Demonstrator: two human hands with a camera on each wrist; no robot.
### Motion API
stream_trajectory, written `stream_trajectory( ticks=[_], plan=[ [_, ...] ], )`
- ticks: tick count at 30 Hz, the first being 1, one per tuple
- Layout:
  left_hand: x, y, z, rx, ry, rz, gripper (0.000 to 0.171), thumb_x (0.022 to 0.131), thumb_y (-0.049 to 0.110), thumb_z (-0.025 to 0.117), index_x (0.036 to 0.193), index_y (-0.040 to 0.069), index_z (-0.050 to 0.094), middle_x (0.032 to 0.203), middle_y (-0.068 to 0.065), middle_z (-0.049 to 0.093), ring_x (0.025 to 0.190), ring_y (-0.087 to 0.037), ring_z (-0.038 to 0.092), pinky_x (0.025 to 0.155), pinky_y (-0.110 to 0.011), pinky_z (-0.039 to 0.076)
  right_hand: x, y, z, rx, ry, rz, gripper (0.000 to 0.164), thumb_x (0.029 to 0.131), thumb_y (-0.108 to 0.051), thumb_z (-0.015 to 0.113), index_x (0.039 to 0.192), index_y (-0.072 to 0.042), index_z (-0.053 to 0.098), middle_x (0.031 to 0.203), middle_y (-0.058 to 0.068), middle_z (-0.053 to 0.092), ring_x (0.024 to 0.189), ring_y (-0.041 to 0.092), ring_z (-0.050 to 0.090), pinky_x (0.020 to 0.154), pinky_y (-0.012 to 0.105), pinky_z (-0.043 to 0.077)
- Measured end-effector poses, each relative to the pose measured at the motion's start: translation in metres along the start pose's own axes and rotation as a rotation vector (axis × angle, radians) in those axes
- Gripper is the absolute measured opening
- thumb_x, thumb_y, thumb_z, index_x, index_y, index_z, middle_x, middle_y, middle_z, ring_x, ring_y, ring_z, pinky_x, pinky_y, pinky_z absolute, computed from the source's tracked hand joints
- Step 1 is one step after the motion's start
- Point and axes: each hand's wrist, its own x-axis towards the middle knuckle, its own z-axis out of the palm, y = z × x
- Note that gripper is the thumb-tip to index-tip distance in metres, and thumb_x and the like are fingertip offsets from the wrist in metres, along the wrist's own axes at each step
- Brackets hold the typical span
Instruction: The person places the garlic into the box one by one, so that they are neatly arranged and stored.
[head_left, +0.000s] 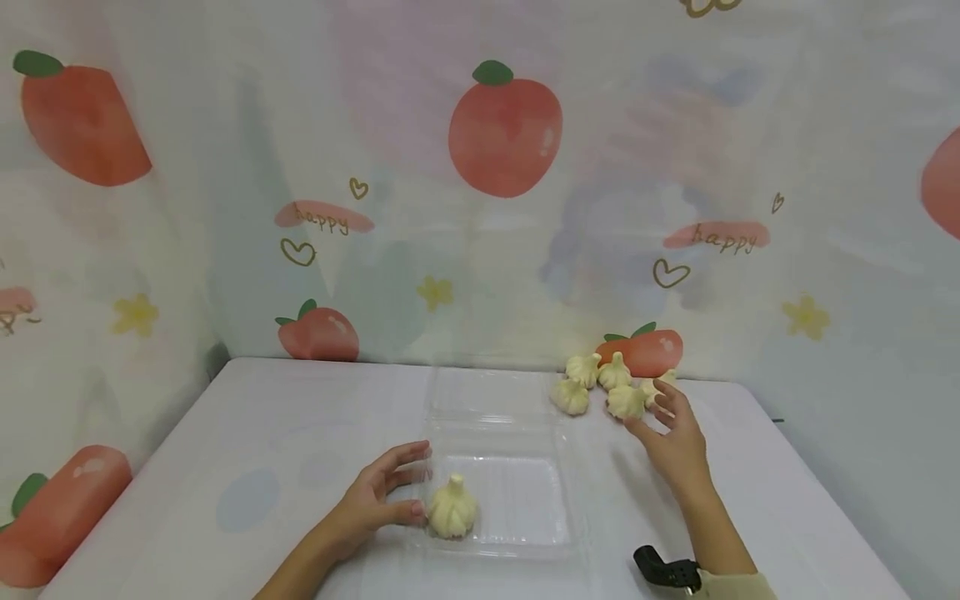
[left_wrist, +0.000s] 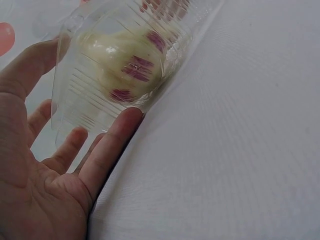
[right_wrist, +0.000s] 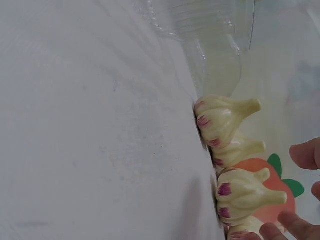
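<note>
A clear plastic clamshell box (head_left: 525, 512) lies with its lid (head_left: 491, 396) folded back toward the wall. One cream garlic bulb (head_left: 452, 510) stands in its left front corner, stem up; purple streaks show on this bulb (left_wrist: 132, 65) in the left wrist view. My left hand (head_left: 371, 497) rests against the box's left side, thumb and fingers spread along the wall. At the back right, several more garlic bulbs (head_left: 572, 397) sit bunched together. My right hand (head_left: 678, 442) is over the rightmost ones, thumb and fingers apart, thumb tip right by the front bulb (head_left: 626, 402).
The white table (head_left: 300, 425) meets a patterned backdrop (head_left: 465, 275) along its back edge, close behind the bulbs and lid. Another patterned sheet (head_left: 90, 375) hangs at the left. A black strap (head_left: 667, 571) is on the right wrist.
</note>
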Motion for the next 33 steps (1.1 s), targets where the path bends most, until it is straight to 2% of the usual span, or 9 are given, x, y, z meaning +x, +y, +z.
stream_trajectory(
  ticks=[5,9,12,14,17,21,28,33],
  plan=[
    [0.001,-0.001,-0.001,-0.006,-0.01,-0.014,0.079,0.086,0.004,0.075,0.153,0.007,0.033,0.158,-0.02,0.028,0.138,-0.042,0.037,0.088,-0.045,0.058,0.008,0.007,-0.002,0.049,-0.011,0.072,0.087,0.095,-0.026,0.069,0.16,-0.015,0.013,0.157,0.027,0.029,0.141,0.046,0.035,0.109,0.06,0.038],
    [0.0,-0.001,0.0,-0.022,-0.006,-0.037,0.079,0.086,0.005,0.076,0.153,0.008,0.034,0.159,-0.018,0.029,0.138,-0.04,0.038,0.089,-0.044,0.057,0.016,0.013,-0.002,0.049,-0.012,0.119,0.085,0.096,-0.03,0.066,0.16,-0.013,0.013,0.154,0.027,0.034,0.14,0.045,0.037,0.108,0.057,0.04],
    [-0.003,-0.002,0.002,-0.021,0.01,-0.065,0.08,0.085,0.006,0.078,0.153,0.01,0.035,0.158,-0.017,0.03,0.138,-0.038,0.04,0.091,-0.04,0.057,0.02,0.018,0.002,-0.008,-0.024,0.139,0.081,0.096,-0.032,0.065,0.159,-0.011,0.019,0.143,0.026,0.044,0.132,0.041,0.045,0.098,0.044,0.05],
    [-0.005,-0.003,0.003,-0.019,0.019,-0.071,0.08,0.085,0.006,0.078,0.153,0.01,0.036,0.158,-0.017,0.031,0.137,-0.038,0.04,0.092,-0.039,0.056,0.023,0.019,0.006,-0.052,-0.04,0.132,0.077,0.096,-0.033,0.066,0.157,-0.009,0.026,0.134,0.023,0.049,0.124,0.038,0.049,0.086,0.032,0.05],
    [-0.007,-0.003,0.003,-0.026,0.028,-0.062,0.079,0.085,0.005,0.077,0.153,0.01,0.036,0.158,-0.017,0.03,0.138,-0.039,0.039,0.091,-0.041,0.057,0.029,0.019,0.013,-0.095,-0.068,0.111,0.069,0.096,-0.033,0.066,0.153,-0.006,0.037,0.134,0.024,0.05,0.122,0.037,0.049,0.086,0.035,0.05],
    [-0.008,-0.002,-0.001,-0.038,0.031,-0.049,0.079,0.085,0.004,0.077,0.153,0.009,0.036,0.158,-0.018,0.029,0.138,-0.04,0.038,0.089,-0.045,0.058,0.039,0.017,0.02,-0.101,-0.118,0.101,0.067,0.096,-0.033,0.066,0.15,-0.005,0.04,0.145,0.029,0.044,0.131,0.044,0.044,0.102,0.054,0.044],
    [0.0,0.0,-0.002,-0.036,-0.012,-0.04,0.078,0.087,0.007,0.076,0.153,0.01,0.036,0.158,-0.017,0.031,0.138,-0.038,0.039,0.088,-0.047,0.058,0.046,0.016,0.019,-0.094,-0.181,0.114,0.075,0.094,-0.033,0.068,0.152,0.0,0.033,0.151,0.032,0.035,0.138,0.048,0.036,0.11,0.059,0.036],
    [0.0,0.001,-0.005,-0.038,0.007,-0.03,0.078,0.085,0.007,0.078,0.152,0.01,0.037,0.158,-0.018,0.031,0.137,-0.039,0.04,0.087,-0.046,0.058,0.053,0.014,0.024,-0.138,-0.221,0.025,0.068,0.094,-0.033,0.069,0.146,-0.001,0.039,0.149,0.035,0.035,0.135,0.052,0.038,0.107,0.063,0.037]
  ],
)
